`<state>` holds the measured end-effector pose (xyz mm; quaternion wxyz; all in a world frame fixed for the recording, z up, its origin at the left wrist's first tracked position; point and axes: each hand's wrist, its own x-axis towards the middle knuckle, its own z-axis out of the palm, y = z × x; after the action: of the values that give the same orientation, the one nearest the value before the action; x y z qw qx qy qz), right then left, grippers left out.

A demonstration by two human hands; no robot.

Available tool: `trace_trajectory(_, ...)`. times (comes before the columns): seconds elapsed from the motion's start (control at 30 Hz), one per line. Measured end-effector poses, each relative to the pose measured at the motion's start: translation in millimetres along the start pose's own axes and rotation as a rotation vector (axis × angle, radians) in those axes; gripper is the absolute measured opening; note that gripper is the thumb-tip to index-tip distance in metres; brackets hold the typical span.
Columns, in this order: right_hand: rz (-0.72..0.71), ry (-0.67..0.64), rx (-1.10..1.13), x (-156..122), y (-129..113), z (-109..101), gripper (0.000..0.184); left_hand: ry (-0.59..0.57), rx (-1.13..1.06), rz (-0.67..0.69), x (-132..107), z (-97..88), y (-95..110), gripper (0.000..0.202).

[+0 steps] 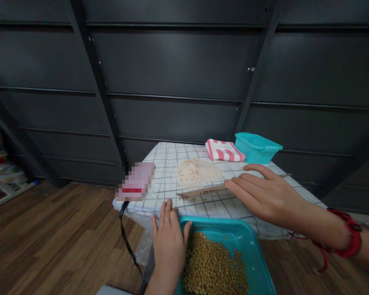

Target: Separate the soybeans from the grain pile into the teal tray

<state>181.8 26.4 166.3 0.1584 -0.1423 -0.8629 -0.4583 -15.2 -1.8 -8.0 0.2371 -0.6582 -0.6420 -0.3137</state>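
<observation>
So there's this long thin strip (pixel 203 191), looks like wood or card, lying just on the near side of the pale powdery pile (pixel 197 171). Its long axis runs mostly sideways across the table, on a slight slant: the left end sits a bit closer to the wearer, and the right end pokes out past the hand, farther away and well to the right of the pile. Can't tell if the strip actually touches the powder.

The right hand (pixel 270 198) is right of the pile, fingers stretched toward the left and laid along the strip, covering its middle. That hides the contact, so I can't say if it's clamped on or just resting there. Red bracelet (pixel 353 237) on that wrist.

Left hand (pixel 169 246) is nearer the wearer than the pile, fingers a little apart and pointing away, thumb spread over the corner of the teal tray (pixel 215 222). The tray sits on the near side of the pile too, with a load of small round beans (pixel 212 262) in it, and the strip lies between pile and tray.

Beyond the pile to the right: a folded pink-and-white striped towel (pixel 224 150), then a teal basket (pixel 255 149) right beside it. Left of the pile there's a pixelated pinkish thing (pixel 138 178) near the table edge. Checked tablecloth (pixel 166 153) under the pile, dark panel wall (pixel 172 61) behind.
</observation>
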Motion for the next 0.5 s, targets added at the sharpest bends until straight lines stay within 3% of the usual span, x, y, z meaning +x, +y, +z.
trace_trajectory(0.2,-0.016,0.030,0.022,2,-2,8,0.020,0.019,0.018,0.018,-1,-3.2,2,0.037)
trace_trajectory(0.5,0.012,0.017,0.042,-1,-2,-2,0.024,0.014,0.018,0.028,1,0.6,-2,0.038)
